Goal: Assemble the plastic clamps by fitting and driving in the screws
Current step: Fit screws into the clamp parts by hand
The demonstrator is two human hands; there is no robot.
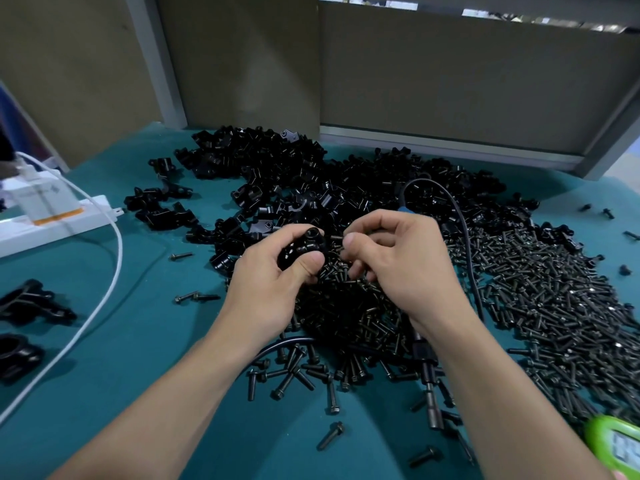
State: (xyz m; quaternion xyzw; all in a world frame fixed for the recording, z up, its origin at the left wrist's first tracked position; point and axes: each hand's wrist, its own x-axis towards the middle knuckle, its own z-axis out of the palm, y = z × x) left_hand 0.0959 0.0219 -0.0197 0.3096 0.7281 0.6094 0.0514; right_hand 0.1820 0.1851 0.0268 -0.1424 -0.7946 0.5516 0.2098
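Note:
My left hand (266,271) grips a black plastic clamp (304,247) above the screw heap, thumb across its front. My right hand (398,261) pinches a small black screw (336,238) between thumb and forefinger, its tip pointing left at the clamp and almost touching it. A wide heap of black screws (540,299) covers the mat under and to the right of both hands. A pile of loose black clamp parts (311,174) lies behind the hands. An electric screwdriver (429,386) lies on the mat under my right forearm, bit toward me.
The screwdriver's black cable (464,237) arcs over the pile behind my right hand. A white power strip (52,220) and white cable (114,271) lie at the left. Several clamps (24,306) sit at the left edge. A green timer (620,445) is at the bottom right. Grey partitions (450,71) close the back.

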